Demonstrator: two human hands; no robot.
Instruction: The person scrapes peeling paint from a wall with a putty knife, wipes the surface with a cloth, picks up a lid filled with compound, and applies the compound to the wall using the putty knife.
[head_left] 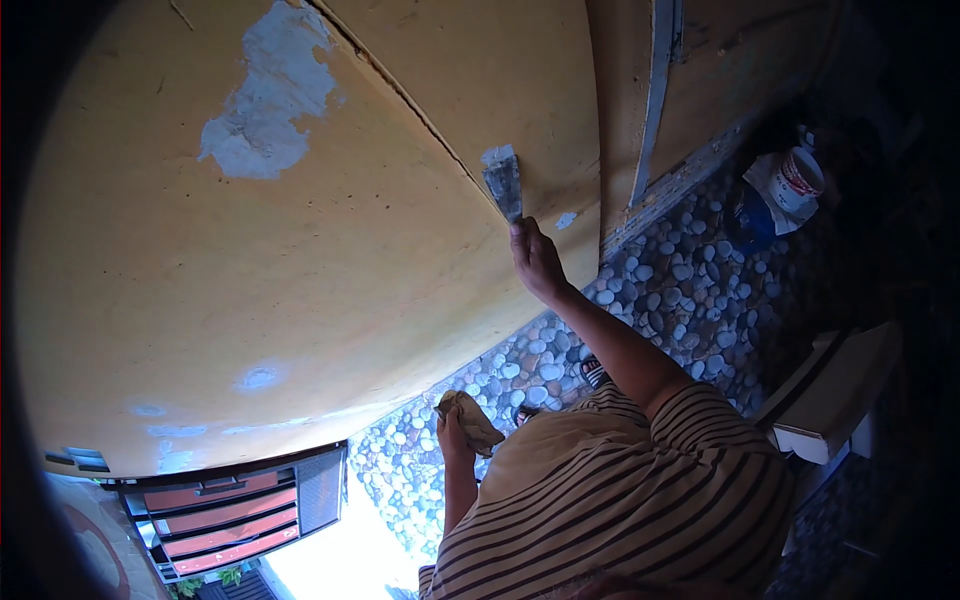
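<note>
Putty knife (505, 187) sits in the right hand (537, 262), whose fingers are closed around the handle, the thumb lying along it; the blade points away from the hand, with white paste (496, 155) at its edge. It is in front of the yellow wall (300, 270), just beside a long dark seam (400, 95); whether the blade touches the surface I cannot tell. The left hand (453, 437), well apart from the knife, has its fingers wrapped around a crumpled tan bundle (474, 424), its contents hidden. Near the right hand the wall bears 1 small white patch (566, 220); farther off is 1 large, ragged white patch (270, 100). Below the hands are 2 sandalled feet (592, 372), a striped shirt (620, 490) and a pebble-patterned floor (545, 360). Farther out stand a white-and-red bucket (800, 178), a pale boxy object (838, 395) and, across the floor, a rack with red panels (230, 520).
</note>
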